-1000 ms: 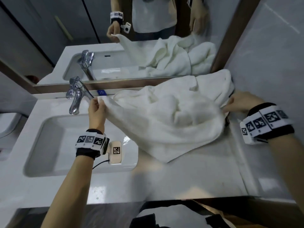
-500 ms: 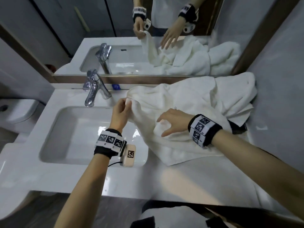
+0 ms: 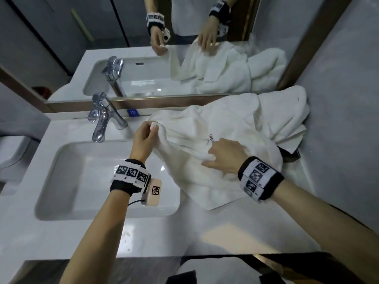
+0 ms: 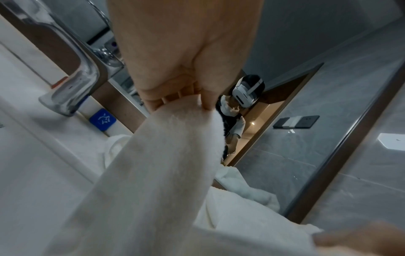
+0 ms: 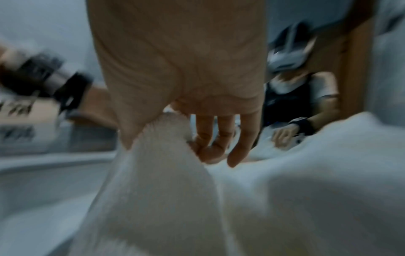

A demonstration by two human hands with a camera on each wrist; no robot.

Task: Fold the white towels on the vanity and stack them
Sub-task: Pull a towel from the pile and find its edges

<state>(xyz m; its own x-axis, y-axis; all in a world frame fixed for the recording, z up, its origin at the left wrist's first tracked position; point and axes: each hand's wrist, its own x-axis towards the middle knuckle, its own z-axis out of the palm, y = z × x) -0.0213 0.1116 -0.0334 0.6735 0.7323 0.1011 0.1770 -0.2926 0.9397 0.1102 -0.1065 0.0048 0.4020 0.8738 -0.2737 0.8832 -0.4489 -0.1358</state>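
Observation:
A heap of crumpled white towels (image 3: 235, 124) lies on the white vanity (image 3: 225, 228), right of the basin and against the mirror. My left hand (image 3: 150, 130) pinches a corner of the top towel (image 4: 175, 138) and holds it up near the tap. My right hand (image 3: 215, 154) lies on the middle of that same towel, thumb and forefinger pinching a fold of the cloth (image 5: 166, 142), other fingers loosely bent. A small red mark (image 3: 211, 137) shows on the towel just beyond my right hand.
A chrome tap (image 3: 102, 119) stands behind the sunken basin (image 3: 98, 181) on the left. The mirror (image 3: 184, 48) runs along the back and a grey wall (image 3: 344, 119) closes the right side. A dark object (image 3: 291, 154) peeks out under the towels at the right.
My right hand left the towel's far right edge, swung left onto the middle of the towel and took a fold. My left hand has kept its corner.

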